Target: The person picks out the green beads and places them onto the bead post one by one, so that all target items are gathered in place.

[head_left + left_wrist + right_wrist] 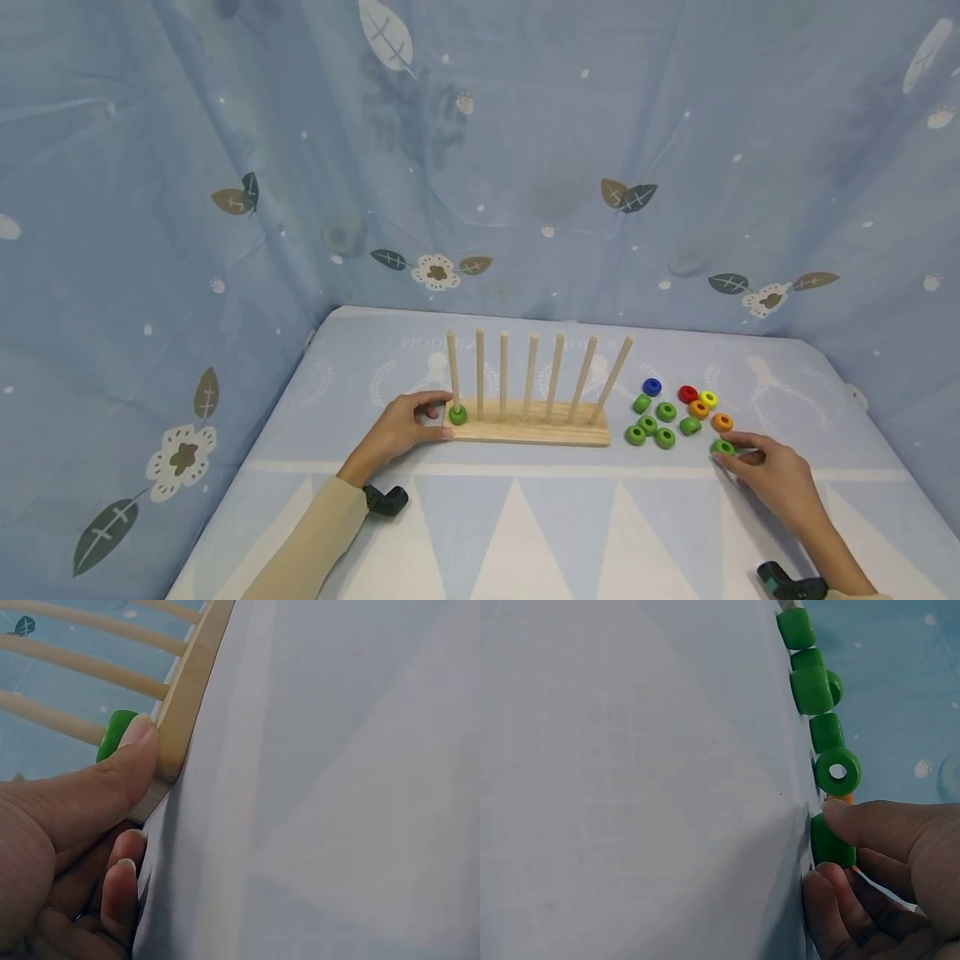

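My left hand (399,427) grips the left end of a wooden peg rack (528,432), thumb at the front edge and fingers round the end. Several upright pegs stand in a row on it. One green bead (457,416) sits at the foot of the leftmost peg; in the left wrist view that green bead (112,735) shows just behind the thumb. Off to the right of the rack, my right hand (776,477) pinches another green bead (831,841) between thumb and fingers, low at the table surface.
Between rack and right hand lie several loose green beads (665,438), a blue bead (652,387), a red bead (687,394), a yellow bead (708,399) and two orange beads (722,422). A patterned blue cloth (525,167) hangs behind the table (570,517).
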Available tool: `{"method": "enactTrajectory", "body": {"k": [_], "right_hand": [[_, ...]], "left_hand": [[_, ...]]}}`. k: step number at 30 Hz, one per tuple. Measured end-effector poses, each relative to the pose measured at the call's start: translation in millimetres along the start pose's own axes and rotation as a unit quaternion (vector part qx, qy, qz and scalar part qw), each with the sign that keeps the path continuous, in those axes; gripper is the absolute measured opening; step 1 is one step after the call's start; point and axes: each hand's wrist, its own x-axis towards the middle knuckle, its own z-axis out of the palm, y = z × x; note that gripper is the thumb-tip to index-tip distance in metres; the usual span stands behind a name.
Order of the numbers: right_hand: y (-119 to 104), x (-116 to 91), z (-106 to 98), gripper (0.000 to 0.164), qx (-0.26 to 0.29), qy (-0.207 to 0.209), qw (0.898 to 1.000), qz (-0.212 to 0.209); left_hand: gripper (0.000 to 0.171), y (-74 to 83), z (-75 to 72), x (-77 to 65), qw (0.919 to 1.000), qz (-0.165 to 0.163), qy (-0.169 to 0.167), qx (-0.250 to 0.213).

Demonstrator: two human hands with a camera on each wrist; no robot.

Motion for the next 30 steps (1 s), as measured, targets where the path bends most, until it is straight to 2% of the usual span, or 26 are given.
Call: {"method": "enactTrajectory", "body": {"k": [8,17,25,30], "right_hand": [[-1,-1,1,0.057,0.004,0.016,1.000,-0.009],[-10,-5,-4,0.061,0.002,0.011,1.000,-0.009],[-24,-13,-5,0.057,0.018,0.015,0.998,-0.061],[-35,-17,-3,0.055,0.026,0.016,0.997,-0.075]], "left_hand": [[0.058,-1.2,-1.1,-1.5,0.9997,-0.018,0.008,-0.017],[0.057,0.6,0.2,-0.5,0.9997,-0.013,0.001,-0.023],[0.057,0.6,-0.9,-1.7,0.9996,-0.008,-0.009,-0.027],[0.057,0.5,-1.3,-2.0,0.9996,-0.009,-0.010,-0.024]]}}
